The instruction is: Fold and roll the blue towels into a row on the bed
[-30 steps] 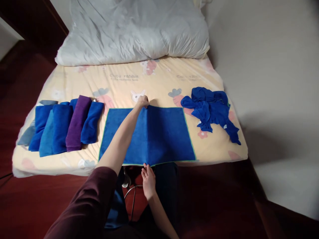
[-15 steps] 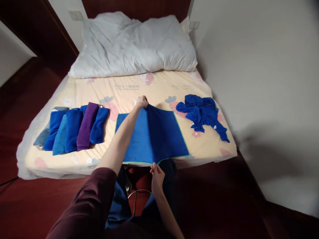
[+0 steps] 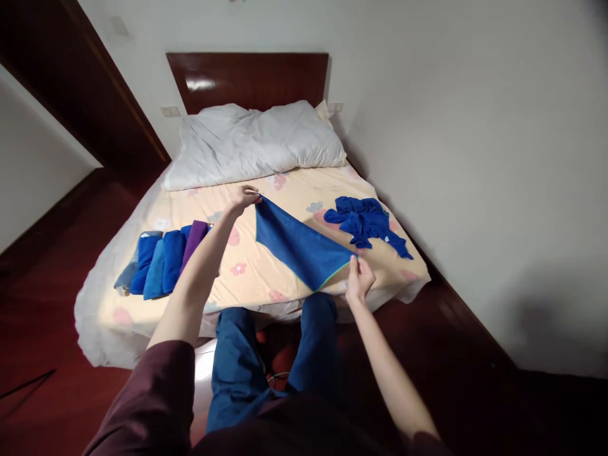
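Above the bed (image 3: 242,250), toward its near edge, a blue cloth (image 3: 299,239) with a green border hangs slantwise between two bare hands. The left hand (image 3: 244,197), over the middle of the bed, has its fingers closed on the cloth's upper corner; the right hand (image 3: 360,280), by the bed's near edge, pinches the other end between thumb and fingers. The cloth sags to a point at the bed's near edge; whether it touches there I cannot tell. On the bed's left side lies a row of folded cloths (image 3: 173,256), blue, purple and greyish, partly hidden by the left forearm; on its right side is a crumpled blue heap (image 3: 363,218). A pale quilt (image 3: 256,142) lies across the bed's far end, before the dark headboard (image 3: 266,79).
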`<action>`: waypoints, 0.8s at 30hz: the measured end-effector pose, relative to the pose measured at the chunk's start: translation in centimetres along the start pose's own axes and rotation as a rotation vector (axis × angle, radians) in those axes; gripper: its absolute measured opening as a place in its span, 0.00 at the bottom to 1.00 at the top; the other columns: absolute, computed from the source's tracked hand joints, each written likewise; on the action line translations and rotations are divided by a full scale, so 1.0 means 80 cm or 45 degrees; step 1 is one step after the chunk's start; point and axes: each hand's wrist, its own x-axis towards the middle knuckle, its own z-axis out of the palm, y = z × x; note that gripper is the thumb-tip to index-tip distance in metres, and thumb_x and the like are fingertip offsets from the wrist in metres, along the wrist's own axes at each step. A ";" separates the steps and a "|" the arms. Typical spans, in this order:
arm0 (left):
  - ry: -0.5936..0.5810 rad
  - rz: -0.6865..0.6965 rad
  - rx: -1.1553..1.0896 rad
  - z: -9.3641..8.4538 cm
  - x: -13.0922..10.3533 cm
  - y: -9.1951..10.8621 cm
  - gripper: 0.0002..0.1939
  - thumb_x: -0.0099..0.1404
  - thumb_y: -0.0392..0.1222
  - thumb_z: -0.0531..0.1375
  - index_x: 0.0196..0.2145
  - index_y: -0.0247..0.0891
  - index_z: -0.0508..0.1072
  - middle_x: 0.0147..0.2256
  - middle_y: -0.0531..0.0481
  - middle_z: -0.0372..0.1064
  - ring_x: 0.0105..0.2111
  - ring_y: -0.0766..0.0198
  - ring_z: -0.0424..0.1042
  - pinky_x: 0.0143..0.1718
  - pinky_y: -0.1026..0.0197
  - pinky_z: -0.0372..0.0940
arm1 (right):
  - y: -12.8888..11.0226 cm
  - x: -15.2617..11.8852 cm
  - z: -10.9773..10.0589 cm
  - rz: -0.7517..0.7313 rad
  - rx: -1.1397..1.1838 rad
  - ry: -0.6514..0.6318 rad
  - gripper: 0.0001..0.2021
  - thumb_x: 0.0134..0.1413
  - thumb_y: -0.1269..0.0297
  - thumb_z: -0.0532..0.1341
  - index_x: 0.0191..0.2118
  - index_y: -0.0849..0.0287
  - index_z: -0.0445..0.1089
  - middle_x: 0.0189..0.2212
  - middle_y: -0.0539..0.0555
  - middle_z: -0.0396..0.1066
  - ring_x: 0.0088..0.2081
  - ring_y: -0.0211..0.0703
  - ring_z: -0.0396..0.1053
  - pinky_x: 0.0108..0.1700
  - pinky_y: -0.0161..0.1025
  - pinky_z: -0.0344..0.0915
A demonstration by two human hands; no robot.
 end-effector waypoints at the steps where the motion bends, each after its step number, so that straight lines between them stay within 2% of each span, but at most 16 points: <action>1: 0.013 0.036 -0.055 -0.012 -0.012 0.010 0.12 0.55 0.30 0.67 0.36 0.34 0.70 0.27 0.53 0.71 0.30 0.68 0.77 0.46 0.58 0.74 | -0.015 0.022 0.003 -0.079 0.024 -0.013 0.31 0.52 0.32 0.62 0.31 0.62 0.71 0.27 0.55 0.72 0.32 0.43 0.69 0.39 0.41 0.68; 4: 0.103 0.144 -0.089 -0.049 -0.042 0.038 0.13 0.52 0.31 0.68 0.36 0.35 0.72 0.26 0.55 0.70 0.29 0.68 0.75 0.44 0.57 0.74 | -0.063 0.084 0.016 -0.258 0.149 -0.036 0.30 0.49 0.34 0.65 0.36 0.62 0.70 0.32 0.57 0.74 0.35 0.43 0.72 0.42 0.41 0.70; 7: 0.221 0.235 0.000 -0.084 -0.067 0.066 0.13 0.51 0.33 0.68 0.36 0.35 0.74 0.27 0.53 0.71 0.29 0.67 0.73 0.38 0.61 0.73 | -0.109 0.135 0.029 -0.339 0.244 -0.092 0.32 0.46 0.38 0.70 0.45 0.62 0.68 0.36 0.57 0.75 0.36 0.43 0.74 0.41 0.41 0.71; 11: 0.367 0.353 0.071 -0.117 -0.100 0.102 0.13 0.51 0.37 0.68 0.36 0.35 0.76 0.29 0.50 0.74 0.31 0.65 0.74 0.34 0.65 0.69 | -0.168 0.178 0.037 -0.480 0.225 -0.300 0.26 0.49 0.46 0.71 0.43 0.64 0.73 0.35 0.60 0.77 0.36 0.43 0.75 0.40 0.40 0.71; 14: 0.403 0.445 0.103 -0.133 -0.121 0.121 0.15 0.49 0.39 0.69 0.37 0.34 0.77 0.31 0.49 0.76 0.33 0.64 0.75 0.36 0.65 0.70 | -0.207 0.190 0.036 -0.546 0.215 -0.398 0.24 0.49 0.49 0.72 0.42 0.67 0.77 0.35 0.62 0.78 0.36 0.43 0.76 0.42 0.43 0.72; 17: 0.390 0.516 0.116 -0.145 -0.135 0.131 0.18 0.48 0.41 0.70 0.39 0.33 0.78 0.33 0.46 0.77 0.36 0.61 0.76 0.40 0.62 0.71 | -0.232 0.190 0.030 -0.508 0.215 -0.447 0.25 0.47 0.49 0.73 0.42 0.68 0.78 0.34 0.62 0.79 0.37 0.44 0.76 0.44 0.45 0.73; 21: 0.303 0.547 0.104 -0.157 -0.156 0.132 0.24 0.47 0.47 0.72 0.40 0.31 0.79 0.35 0.41 0.79 0.37 0.57 0.77 0.43 0.56 0.71 | -0.243 0.177 0.010 -0.399 0.203 -0.500 0.26 0.40 0.47 0.77 0.41 0.62 0.80 0.35 0.59 0.80 0.39 0.48 0.78 0.44 0.43 0.74; 24: 0.204 0.501 0.094 -0.163 -0.183 0.122 0.28 0.43 0.52 0.75 0.39 0.30 0.80 0.34 0.39 0.79 0.37 0.54 0.77 0.42 0.55 0.72 | -0.238 0.162 -0.018 -0.316 0.177 -0.554 0.28 0.34 0.46 0.78 0.39 0.60 0.80 0.35 0.58 0.81 0.39 0.47 0.78 0.43 0.41 0.74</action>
